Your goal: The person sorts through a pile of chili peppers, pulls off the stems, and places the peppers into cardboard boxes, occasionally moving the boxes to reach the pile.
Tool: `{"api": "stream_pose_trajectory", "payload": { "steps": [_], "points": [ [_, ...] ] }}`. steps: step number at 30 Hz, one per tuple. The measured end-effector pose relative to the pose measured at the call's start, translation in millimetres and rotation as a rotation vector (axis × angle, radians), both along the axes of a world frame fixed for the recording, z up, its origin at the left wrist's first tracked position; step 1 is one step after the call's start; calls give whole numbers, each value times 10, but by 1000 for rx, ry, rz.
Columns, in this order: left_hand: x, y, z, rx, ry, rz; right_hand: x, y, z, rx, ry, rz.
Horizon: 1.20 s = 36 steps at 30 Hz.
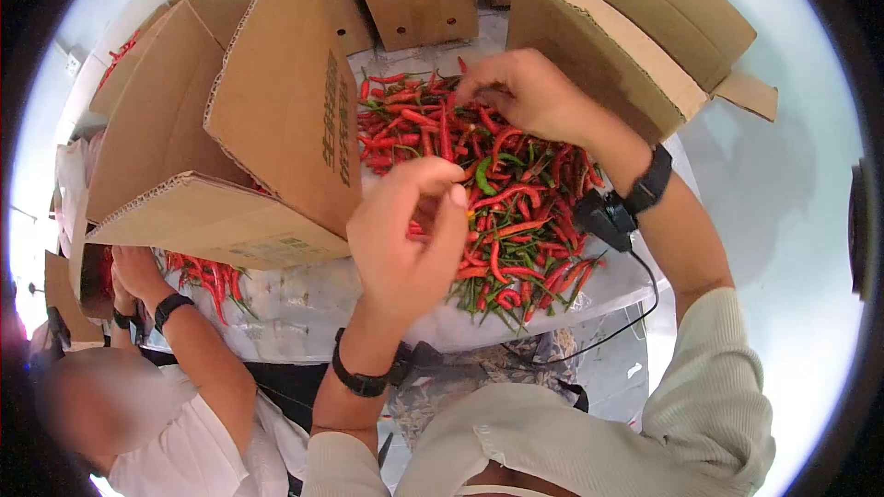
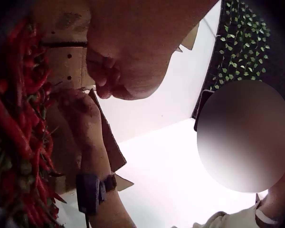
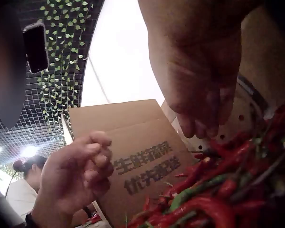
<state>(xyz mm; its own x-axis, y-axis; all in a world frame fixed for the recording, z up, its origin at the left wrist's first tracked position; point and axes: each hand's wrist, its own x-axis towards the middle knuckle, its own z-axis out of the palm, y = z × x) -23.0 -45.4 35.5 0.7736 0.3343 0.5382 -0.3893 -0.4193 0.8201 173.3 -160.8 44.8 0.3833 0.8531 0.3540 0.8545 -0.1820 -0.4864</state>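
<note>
The left hand [image 1: 402,244] is raised over the near left edge of a heap of slender red and green chillies [image 1: 525,221], its forearm rising steeply out of a pale ribbed sleeve. Its fingers curl inward, the thumb tip close to the index fingertip, and nothing shows between them. A black wrist strap [image 1: 359,379] circles the wrist just below this hand.

Beyond the left hand's fingertips, a curved bright green chilli [image 1: 483,177] lies among the red ones. Farther on, the right hand [image 1: 539,97] reaches over the far part of the heap, forearm slanting inward from the right, wrist bent and fingers pointing down into the chillies. Whether those fingers pinch a chilli, I cannot tell. Behind its wrist sits a black strap with a small boxy device [image 1: 605,216], a thin black cable [image 1: 635,313] trailing below.

The chillies spread beneath and between both hands on a whitish, plastic-covered bench [image 1: 285,313]. Just left of the left hand stands a brown cardboard box [image 1: 276,101] with dark printed characters; right of the right hand is another brown carton [image 1: 599,46]. Beyond both hands stands a cardboard box with round holes [image 1: 414,0].
</note>
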Motion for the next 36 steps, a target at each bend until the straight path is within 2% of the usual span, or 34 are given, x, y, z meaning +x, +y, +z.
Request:
{"api": "stream_pose_trajectory", "payload": {
  "steps": [2,3,6,9,11,12,15,16,20,23,24,29,32,33,35,36],
  "points": [
    [122,40,-86,-145,114,-65,-76,-197,-38,83,-31,-61],
    [151,43,-67,-113,141,-83,-91,-261,-68,131,-38,-96],
    [215,23,-27,-82,233,-108,-101,-369,-101,123,237,-274],
    [363,55,-77,-210,309,-120,-229,-170,-31,118,21,-317],
    [429,130,-201,-376,372,-150,-359,9,11,-34,-147,-311],
    [411,143,-231,-369,378,-153,-421,68,-2,-185,-183,-287],
    [352,125,-318,-463,514,-155,-449,129,-259,-239,-298,-249],
    [356,136,-366,-527,497,-218,-439,112,-215,-271,-281,-266],
    [338,141,-388,-645,427,-245,-424,-23,-127,-30,140,-296],
    [323,84,-313,-671,346,-239,-555,-189,-8,85,796,-105],
    [309,73,-290,-668,317,-245,-621,-236,-4,131,883,-80],
    [273,98,-275,-686,226,-282,-754,-280,-17,207,968,-67],
    [262,146,-291,-690,190,-381,-808,-302,20,188,1011,-36],
    [258,125,-270,-777,193,-366,-809,-322,13,175,1025,-24],
    [265,58,-168,-953,192,-336,-719,-368,-40,171,732,-199],
    [259,80,-179,-951,207,-416,-660,-396,-66,166,582,-280]
  ]
}}
